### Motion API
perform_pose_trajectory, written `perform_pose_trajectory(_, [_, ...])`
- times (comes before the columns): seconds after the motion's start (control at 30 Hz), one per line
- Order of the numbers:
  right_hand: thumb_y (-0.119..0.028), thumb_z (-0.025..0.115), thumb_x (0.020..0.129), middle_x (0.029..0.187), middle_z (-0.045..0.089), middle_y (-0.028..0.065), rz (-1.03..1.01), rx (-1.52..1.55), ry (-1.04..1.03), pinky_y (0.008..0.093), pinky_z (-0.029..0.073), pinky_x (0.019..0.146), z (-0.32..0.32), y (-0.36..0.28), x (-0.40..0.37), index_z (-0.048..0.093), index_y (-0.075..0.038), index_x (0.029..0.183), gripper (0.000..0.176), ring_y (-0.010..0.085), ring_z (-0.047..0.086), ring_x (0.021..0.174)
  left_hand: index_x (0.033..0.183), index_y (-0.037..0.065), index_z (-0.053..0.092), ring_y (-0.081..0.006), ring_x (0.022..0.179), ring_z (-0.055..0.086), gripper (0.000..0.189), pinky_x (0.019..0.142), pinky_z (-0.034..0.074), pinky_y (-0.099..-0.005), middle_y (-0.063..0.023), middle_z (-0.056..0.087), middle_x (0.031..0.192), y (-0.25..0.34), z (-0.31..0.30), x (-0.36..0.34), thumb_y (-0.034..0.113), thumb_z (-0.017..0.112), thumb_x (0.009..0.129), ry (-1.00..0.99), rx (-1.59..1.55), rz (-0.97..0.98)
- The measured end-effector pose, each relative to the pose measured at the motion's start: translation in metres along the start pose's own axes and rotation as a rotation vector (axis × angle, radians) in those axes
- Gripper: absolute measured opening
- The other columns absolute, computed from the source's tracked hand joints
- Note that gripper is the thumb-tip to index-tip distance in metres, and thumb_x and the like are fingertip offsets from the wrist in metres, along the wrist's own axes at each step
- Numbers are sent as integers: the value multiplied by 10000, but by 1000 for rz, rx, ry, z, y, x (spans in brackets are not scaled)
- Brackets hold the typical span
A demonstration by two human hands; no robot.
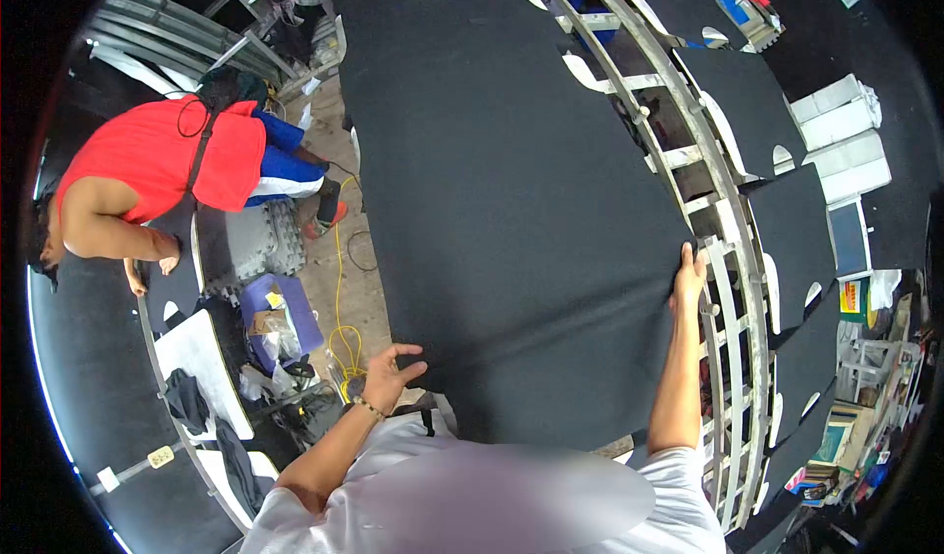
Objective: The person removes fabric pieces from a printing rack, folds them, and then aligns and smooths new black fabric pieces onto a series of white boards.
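A wide sheet of black fabric stretches in front of me, up to the top of the view. My left hand is at its near left edge, thumb and forefinger curled around the edge. On the opposite side, my right hand grips the fabric's right edge, with the fingertips up against a curved metal frame. A shallow crease crosses the cloth between the two hands. Part of the left fingers' grip is hard to make out against the black.
To the left, a person in a red top bends over a dark panel. A purple bin and a yellow cord lie on the floor. White boxes and cluttered shelves stand on the right, beyond the ladder-like frame.
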State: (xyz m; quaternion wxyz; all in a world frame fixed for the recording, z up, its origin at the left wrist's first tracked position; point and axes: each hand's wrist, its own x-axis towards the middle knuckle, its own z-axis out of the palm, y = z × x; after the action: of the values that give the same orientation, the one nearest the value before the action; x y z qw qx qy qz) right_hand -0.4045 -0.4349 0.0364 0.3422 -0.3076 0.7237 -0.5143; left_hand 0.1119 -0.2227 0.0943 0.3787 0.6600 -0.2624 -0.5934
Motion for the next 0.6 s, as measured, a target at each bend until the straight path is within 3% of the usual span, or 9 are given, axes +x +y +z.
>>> perform_pose_trajectory(0.07, [-327,574,987,1225,619,178,53,-112,93,351,454,951,-17,23,-6,545,86,1264,498,248,590,1099,1047,58,696,-55,754,525,312,659,427,-210,6,611,886,2,-4,-14,4,809,761,-35,217,-61])
perform_pose_trajectory(0.1, [-438,607,946,1466,411,271,101,-92,15,382,307,1129,-30,24,-14,361,128,1417,777,330,399,1374,1029,65,703,-50,729,519,296,636,424,-207,21,607,882,-14,-8,-17,52,825,760,-67,98,-98])
perform_pose_trajectory(0.2, [-449,617,938,1459,416,276,103,-149,124,380,316,1122,-45,24,-39,363,122,1420,789,328,418,1357,1023,64,703,-52,728,512,298,637,413,-199,22,621,887,-25,-11,-31,120,838,763,-147,324,-75])
perform_pose_trajectory(0.27, [-449,619,937,1461,418,263,145,-82,48,383,325,1117,-70,50,-41,347,121,1428,800,329,436,1341,1017,65,705,-43,667,479,312,596,386,-194,36,608,801,-26,-11,-38,175,847,762,-180,427,-125])
perform_pose_trajectory(0.33, [-333,581,983,1200,632,143,40,-186,188,353,441,967,-79,67,-52,589,73,1205,463,238,585,1085,1019,69,705,-30,606,470,312,562,386,-197,38,604,734,-57,-14,-39,181,847,764,-259,397,131])
perform_pose_trajectory(0.4, [-327,582,979,1118,666,187,-158,-483,246,367,459,932,-87,71,-68,587,65,1197,449,275,618,1037,992,70,698,-46,629,535,283,570,441,-233,18,629,747,-49,-18,-40,189,840,777,-287,467,60])
perform_pose_trajectory(0.47, [-307,598,961,1072,667,239,-77,-641,61,404,470,924,-91,43,-79,590,54,1180,422,339,630,1037,938,67,679,-79,682,587,246,564,468,-252,-12,648,800,-31,-19,-39,208,826,799,-438,537,-317])
perform_pose_trajectory(0.53, [-280,630,933,1033,667,256,-134,-796,70,433,475,917,-90,41,-82,595,44,1141,387,379,630,1027,884,63,652,-91,675,595,245,523,457,-245,-21,645,786,-60,-38,-27,243,807,822,-488,319,-321])
perform_pose_trajectory(0.6, [-197,688,873,950,642,227,-447,-909,153,480,475,847,-86,44,-71,604,30,1043,295,407,609,931,892,54,630,-80,669,590,298,523,456,-239,-28,650,785,-71,-57,-4,301,789,839,-281,539,-194])
